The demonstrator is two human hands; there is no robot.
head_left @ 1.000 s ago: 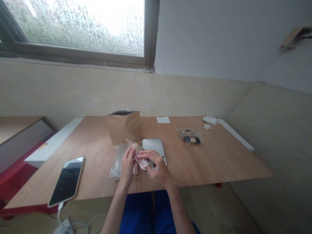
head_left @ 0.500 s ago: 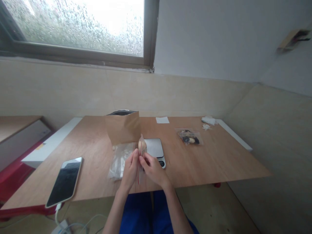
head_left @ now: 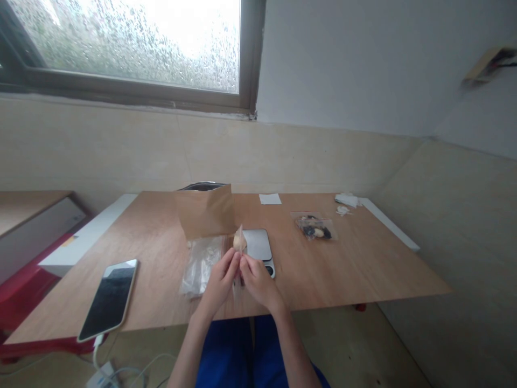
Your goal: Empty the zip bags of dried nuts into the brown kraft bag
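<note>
A small clear zip bag (head_left: 239,242) with pale, cream-coloured contents is pinched between my two hands, just in front of the scale. My left hand (head_left: 223,272) grips it from the left with closed fingers. From the other side my right hand (head_left: 258,277) pinches the same bag, fingertips nearly touching those of the left. Behind them lies a digital kitchen scale (head_left: 259,245) with a silver plate, partly covered by the bag and hand. Left of my hands is a stack of empty clear plastic bags (head_left: 198,267).
An open brown paper pouch (head_left: 205,213) stands behind the empty bags. Filled zip bags (head_left: 315,229) with dark and pale pieces lie to the right. A phone (head_left: 110,299) with a cable rests at the left front edge. White paper (head_left: 270,199) lies at the back.
Both hands have shifted slightly right with the small bag. The bag has turned a little between the fingertips, and the hands are closer together.
</note>
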